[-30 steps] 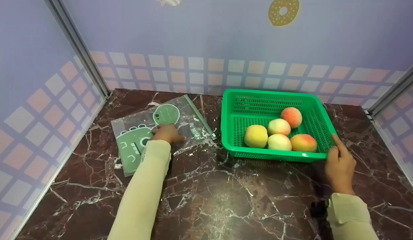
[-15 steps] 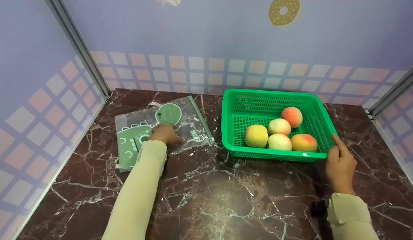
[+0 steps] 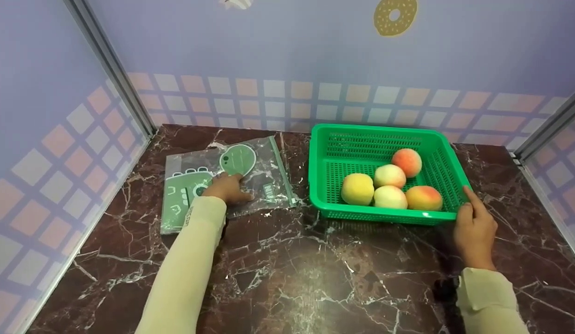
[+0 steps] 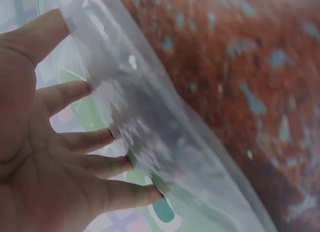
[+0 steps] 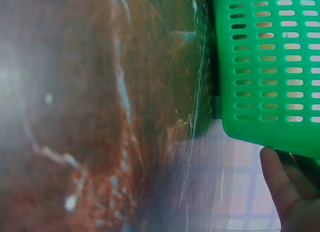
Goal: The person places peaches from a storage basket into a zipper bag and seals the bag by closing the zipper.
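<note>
A clear zip bag (image 3: 264, 169) printed with a green cartoon figure lies flat on the marbled table at the left. My left hand (image 3: 227, 187) rests on its middle; in the left wrist view its fingers (image 4: 82, 141) are spread and nearly straight, tips on the plastic. On the right stands a green perforated basket (image 3: 343, 131) with several peaches (image 3: 389, 197) inside. My right hand (image 3: 475, 230) holds the basket's front right corner, index finger along the side rim. The right wrist view shows the thumb at that corner, the other fingers partly hidden behind it.
The brown marbled tabletop (image 3: 310, 278) carries both things. A purple back wall (image 3: 268, 51) with a tile pattern rises close behind the basket, and side panels (image 3: 50, 153) stand at left and right.
The bag has turned clockwise under my left hand, its zip edge now steeper. The left hand has shifted slightly left. Right hand and basket have stayed in place.
</note>
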{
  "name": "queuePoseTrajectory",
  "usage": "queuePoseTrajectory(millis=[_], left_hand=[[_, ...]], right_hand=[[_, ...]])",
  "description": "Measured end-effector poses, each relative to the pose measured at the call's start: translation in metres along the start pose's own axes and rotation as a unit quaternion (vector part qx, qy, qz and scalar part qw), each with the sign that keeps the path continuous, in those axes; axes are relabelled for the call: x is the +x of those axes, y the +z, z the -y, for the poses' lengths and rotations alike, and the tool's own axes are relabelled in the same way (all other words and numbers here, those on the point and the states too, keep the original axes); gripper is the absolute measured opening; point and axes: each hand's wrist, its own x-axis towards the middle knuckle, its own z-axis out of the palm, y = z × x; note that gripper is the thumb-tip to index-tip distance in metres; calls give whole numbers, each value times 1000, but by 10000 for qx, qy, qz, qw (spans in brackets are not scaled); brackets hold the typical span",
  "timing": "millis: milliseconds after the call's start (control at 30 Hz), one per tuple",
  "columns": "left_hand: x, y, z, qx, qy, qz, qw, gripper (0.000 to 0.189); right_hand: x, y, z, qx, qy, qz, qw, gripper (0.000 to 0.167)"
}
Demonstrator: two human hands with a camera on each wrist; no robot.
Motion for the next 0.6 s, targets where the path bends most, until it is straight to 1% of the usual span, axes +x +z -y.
queuePoseTrajectory(millis=[167,300,500,600], left_hand=[[-2,-3,2,123,127,93,9998,80],[-1,-4,6,184,156,166,9996,83],[1,-5,13,170,249,305,9991,86],[2,-6,17,155,330,333,9988,85]], right_hand=[[0,0,0,40,26,1,10000,49],[0,0,1,38,10,-1,10000,49],[-1,0,1,13,16,88,10000,48],[0,-1,1,36,35,68,10000,49]])
